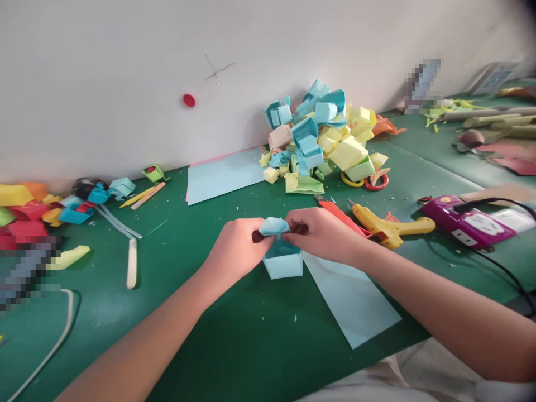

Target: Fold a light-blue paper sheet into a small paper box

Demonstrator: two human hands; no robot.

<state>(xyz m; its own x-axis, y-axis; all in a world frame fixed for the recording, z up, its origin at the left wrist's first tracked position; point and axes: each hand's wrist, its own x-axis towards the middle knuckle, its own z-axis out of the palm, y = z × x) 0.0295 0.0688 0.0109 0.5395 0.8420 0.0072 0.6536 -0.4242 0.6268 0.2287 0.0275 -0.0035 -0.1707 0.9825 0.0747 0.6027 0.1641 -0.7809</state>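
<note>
My left hand point(237, 248) and my right hand point(320, 231) meet over the green table point(234, 335), both pinching a light blue folded paper piece point(281, 254). Its top flap sits between my fingertips and its box-like lower part rests on the table. A flat light blue paper sheet point(352, 298) lies just right of it, under my right wrist.
A heap of folded blue, yellow and pink paper pieces point(322, 139) lies by the wall, with a blue sheet point(224, 176) to its left. A yellow glue gun point(389, 226), an orange cutter point(341, 215), a purple power strip point(464, 223) and scissors point(368, 180) lie right. More coloured pieces point(29, 212) lie left.
</note>
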